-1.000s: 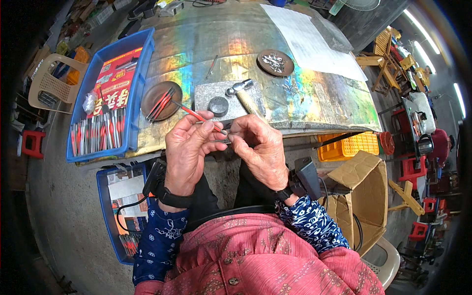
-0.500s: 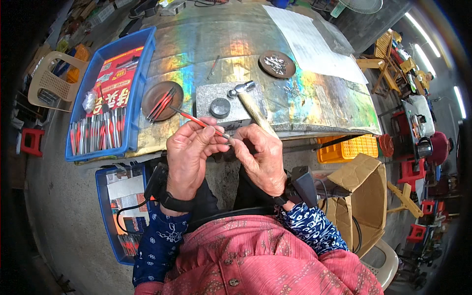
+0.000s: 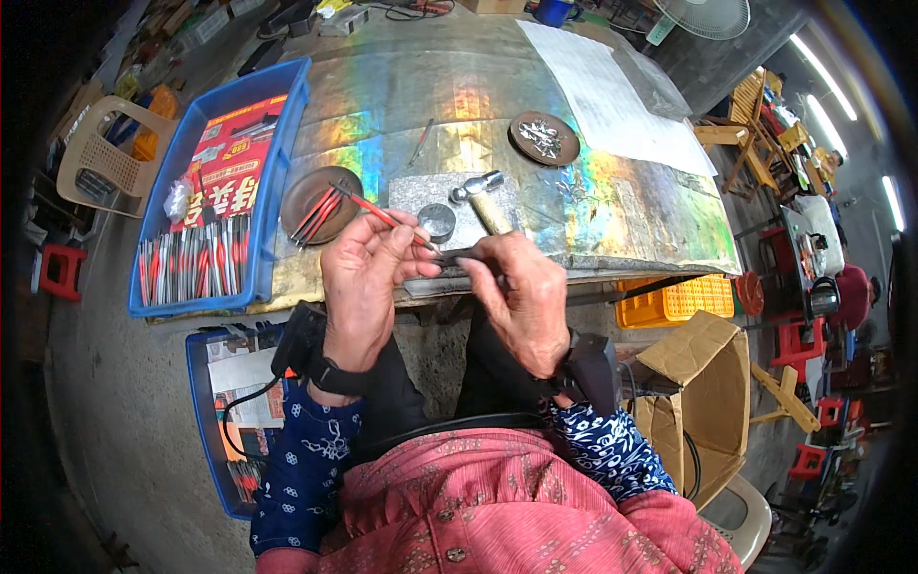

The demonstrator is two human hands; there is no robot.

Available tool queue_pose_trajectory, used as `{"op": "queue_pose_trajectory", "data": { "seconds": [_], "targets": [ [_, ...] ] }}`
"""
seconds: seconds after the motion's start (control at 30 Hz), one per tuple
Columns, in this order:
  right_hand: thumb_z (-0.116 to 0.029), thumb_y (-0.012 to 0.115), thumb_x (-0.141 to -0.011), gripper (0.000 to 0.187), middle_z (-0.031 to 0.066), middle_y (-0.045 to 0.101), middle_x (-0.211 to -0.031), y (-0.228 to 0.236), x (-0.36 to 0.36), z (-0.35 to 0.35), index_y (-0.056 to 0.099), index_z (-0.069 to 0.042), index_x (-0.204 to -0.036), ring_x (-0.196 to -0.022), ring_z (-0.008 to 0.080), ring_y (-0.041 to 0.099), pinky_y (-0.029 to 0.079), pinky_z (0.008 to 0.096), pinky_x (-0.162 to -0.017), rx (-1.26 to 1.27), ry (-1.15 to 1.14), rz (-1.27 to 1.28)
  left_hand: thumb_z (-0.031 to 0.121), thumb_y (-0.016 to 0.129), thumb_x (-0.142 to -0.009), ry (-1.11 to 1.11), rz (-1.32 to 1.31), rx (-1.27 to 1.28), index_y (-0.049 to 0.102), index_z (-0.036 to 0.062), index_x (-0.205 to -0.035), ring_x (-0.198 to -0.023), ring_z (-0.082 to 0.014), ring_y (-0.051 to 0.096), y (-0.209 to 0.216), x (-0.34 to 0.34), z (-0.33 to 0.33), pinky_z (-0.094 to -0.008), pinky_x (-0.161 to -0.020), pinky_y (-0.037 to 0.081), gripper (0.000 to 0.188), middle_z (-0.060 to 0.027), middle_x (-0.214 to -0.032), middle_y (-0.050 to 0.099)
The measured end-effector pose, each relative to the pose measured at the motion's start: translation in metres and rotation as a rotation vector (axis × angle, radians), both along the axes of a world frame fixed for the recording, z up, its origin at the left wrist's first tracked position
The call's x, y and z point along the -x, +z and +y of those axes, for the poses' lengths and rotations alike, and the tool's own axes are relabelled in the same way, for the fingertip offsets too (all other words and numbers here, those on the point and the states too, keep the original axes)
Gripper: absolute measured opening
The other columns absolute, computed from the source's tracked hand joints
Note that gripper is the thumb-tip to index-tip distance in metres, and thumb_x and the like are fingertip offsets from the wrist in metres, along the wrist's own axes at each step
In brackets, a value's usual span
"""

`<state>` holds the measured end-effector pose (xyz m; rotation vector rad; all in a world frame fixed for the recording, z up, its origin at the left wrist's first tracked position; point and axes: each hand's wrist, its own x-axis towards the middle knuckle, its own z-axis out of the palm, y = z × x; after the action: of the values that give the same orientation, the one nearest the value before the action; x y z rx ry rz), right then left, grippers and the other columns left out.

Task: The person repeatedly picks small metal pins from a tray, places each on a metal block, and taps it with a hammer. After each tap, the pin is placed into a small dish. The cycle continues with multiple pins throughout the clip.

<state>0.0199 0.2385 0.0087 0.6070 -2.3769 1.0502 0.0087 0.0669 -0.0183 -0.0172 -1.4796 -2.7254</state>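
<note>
My left hand (image 3: pixel 361 277) is closed, pinching a slim red stick-like tool (image 3: pixel 381 212) with a dark end between thumb and fingers. Close beside its tip is my right hand (image 3: pixel 521 297), thumb and forefinger pressed together on something small and dark. What that is I cannot make out. Beyond the hands lies a grey stone block (image 3: pixel 409 188). On it sit a round dark ring-shaped piece (image 3: pixel 437 222) and a hammer (image 3: pixel 476 186), its wooden handle partly behind my right hand. Several similar red and dark sticks (image 3: pixel 316 216) rest in a brown dish (image 3: pixel 298 191) to the left.
A blue tray (image 3: pixel 279 172) at the left holds red paper and rows of red and grey sticks (image 3: pixel 196 260). Silvery bits (image 3: pixel 543 140) lie in another brown dish (image 3: pixel 570 153). White sheets (image 3: pixel 593 86) cover the far right. Below are a yellow crate (image 3: pixel 674 301) and cardboard box (image 3: pixel 717 402).
My right hand has shifted slightly right and down, its fingers now at a dark piece near the stick's tip. My left hand still holds the red stick. The view has shifted a little.
</note>
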Motion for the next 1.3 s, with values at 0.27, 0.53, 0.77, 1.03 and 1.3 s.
{"op": "queue_pose_trajectory", "data": {
  "seconds": [0.27,0.53,0.77,1.03,1.3],
  "targets": [
    [-0.007,0.073,-0.078,0.03,0.0147,0.057,-0.097,0.0,-0.002,0.032,0.062,-0.005,-0.105,-0.085,0.0332,0.06,0.049,0.0396,-0.071,-0.361,-0.186,0.003,-0.001,0.058,-0.092,0.154,0.177,0.309,0.061,-0.005,-0.098,-0.068,-0.0103,0.063,-0.004,0.027,0.001,-0.0207,-0.056,0.053,0.009,-0.0082,-0.083,0.066],
    [-0.006,0.071,-0.078,0.047,0.017,0.056,-0.098,-0.013,-0.003,0.036,0.053,-0.007,-0.122,-0.086,0.0391,0.06,0.049,0.0425,-0.072,-0.327,-0.197,-0.214,-0.001,0.06,-0.09,0.186,0.206,0.431,0.064,-0.0034,-0.098,-0.069,-0.0073,0.062,-0.005,0.031,0.007,-0.0194,-0.057,0.051,0.009,-0.0053,-0.085,0.067],
    [-0.005,0.072,-0.077,0.05,0.0178,0.057,-0.1,-0.015,-0.001,0.035,0.052,-0.007,-0.123,-0.088,0.0394,0.06,0.05,0.0425,-0.073,-0.304,-0.197,-0.228,0.0,0.062,-0.089,0.206,0.192,0.489,0.066,-0.0021,-0.097,-0.07,-0.0057,0.061,-0.003,0.029,0.009,-0.0189,-0.058,0.049,0.009,-0.0033,-0.084,0.067],
    [-0.003,0.068,-0.078,0.048,0.0179,0.058,-0.098,-0.018,-0.001,0.035,0.051,-0.006,-0.123,-0.088,0.0397,0.06,0.05,0.0432,-0.073,-0.316,-0.199,-0.198,-0.001,0.066,-0.085,0.265,0.308,0.762,0.067,-0.0014,-0.095,-0.071,-0.0117,0.065,0.001,0.029,0.01,-0.025,-0.061,0.05,0.01,-0.0081,-0.084,0.069],
    [-0.003,0.06,-0.084,0.035,0.0195,0.063,-0.092,0.001,0.005,0.032,0.053,-0.004,-0.118,-0.078,0.0414,0.061,0.05,0.044,-0.069,-0.323,-0.273,-0.148,-0.001,0.066,-0.084,0.369,0.491,1.001,0.066,-0.004,-0.091,-0.073,-0.0164,0.066,0.007,0.023,0.013,-0.0276,-0.067,0.05,0.008,-0.0114,-0.082,0.069]
  ]
}}
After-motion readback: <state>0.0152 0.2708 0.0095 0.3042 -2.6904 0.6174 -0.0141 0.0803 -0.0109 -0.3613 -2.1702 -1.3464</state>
